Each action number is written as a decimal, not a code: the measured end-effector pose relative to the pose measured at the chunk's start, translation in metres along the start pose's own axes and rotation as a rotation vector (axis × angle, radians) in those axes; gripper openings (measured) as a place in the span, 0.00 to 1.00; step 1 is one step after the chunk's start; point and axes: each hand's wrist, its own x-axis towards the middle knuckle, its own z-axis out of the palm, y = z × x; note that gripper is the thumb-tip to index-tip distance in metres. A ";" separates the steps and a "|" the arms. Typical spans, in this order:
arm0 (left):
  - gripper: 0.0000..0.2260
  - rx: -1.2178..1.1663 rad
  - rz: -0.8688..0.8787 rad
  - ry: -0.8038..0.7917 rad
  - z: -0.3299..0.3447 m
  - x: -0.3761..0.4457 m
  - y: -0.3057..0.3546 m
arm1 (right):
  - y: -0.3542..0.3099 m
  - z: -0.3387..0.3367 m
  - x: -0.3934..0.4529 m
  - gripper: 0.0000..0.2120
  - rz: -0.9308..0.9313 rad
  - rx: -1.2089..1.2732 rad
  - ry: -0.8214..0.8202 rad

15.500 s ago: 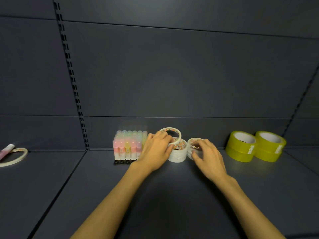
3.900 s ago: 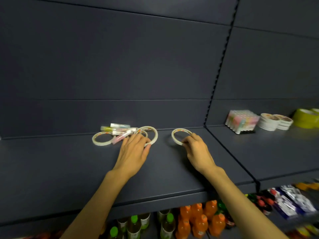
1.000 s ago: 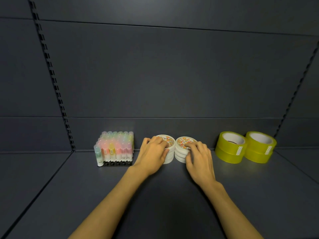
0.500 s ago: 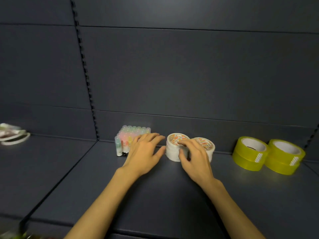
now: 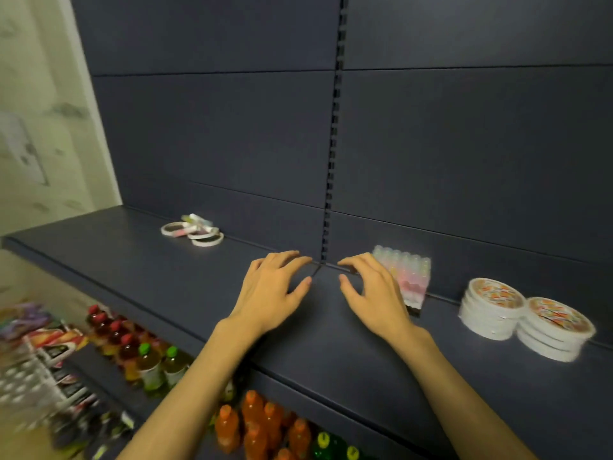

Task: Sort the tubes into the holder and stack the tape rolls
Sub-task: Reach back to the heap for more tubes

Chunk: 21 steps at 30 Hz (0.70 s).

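Both hands hovering empty over shelf [image 5: 139,260], frame centre: left hand [image 5: 272,290] grip spread, right hand [image 5: 374,293] grip spread. Loose tubes [image 5: 195,224] and rings [image 5: 207,239] lying upper left; left hand nearer. Holder [image 5: 406,277], 2 stacks [image 5: 524,315] sitting right.

matt dark shelf [image 5: 166,277] — glossy tape rolls [image 5: 491,308]
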 end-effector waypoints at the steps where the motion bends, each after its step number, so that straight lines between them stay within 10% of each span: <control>1: 0.22 0.012 -0.012 -0.005 -0.008 -0.006 -0.017 | -0.013 0.014 0.005 0.10 -0.006 0.011 -0.016; 21: 0.21 0.037 -0.151 -0.122 -0.103 -0.071 -0.323 | -0.225 0.254 0.107 0.12 0.027 0.025 -0.154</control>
